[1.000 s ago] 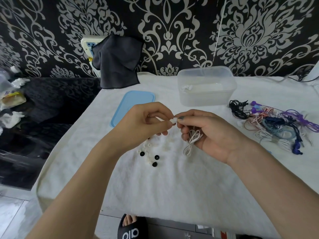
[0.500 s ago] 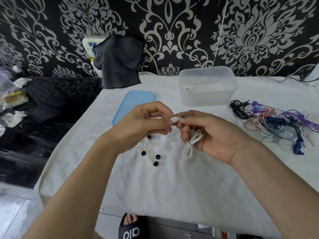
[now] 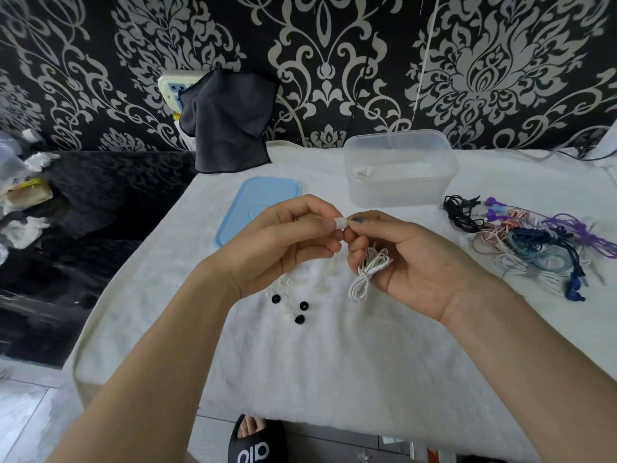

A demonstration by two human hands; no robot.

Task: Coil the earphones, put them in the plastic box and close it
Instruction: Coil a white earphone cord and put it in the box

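Note:
My right hand (image 3: 410, 262) holds a coiled bundle of white earphones (image 3: 367, 274) in its curled fingers, the loops hanging below the palm. My left hand (image 3: 283, 242) pinches a small white ear tip (image 3: 341, 223) at the earbud, which my right fingertips hold from the other side. Both hands hover above the white cloth. The clear plastic box (image 3: 400, 192) stands open behind them, with one white earphone (image 3: 360, 172) inside. Its blue lid (image 3: 257, 198) lies flat to the left of the box.
A tangle of coloured earphones (image 3: 534, 242) lies on the right of the white-covered table (image 3: 334, 362). Several loose black and white ear tips (image 3: 293, 302) lie under my left hand. A dark cloth (image 3: 230, 128) hangs at the back. A black surface with clutter is left.
Both hands stay together at the ear tip and have barely shifted; the fingers work at the earbud's tip.

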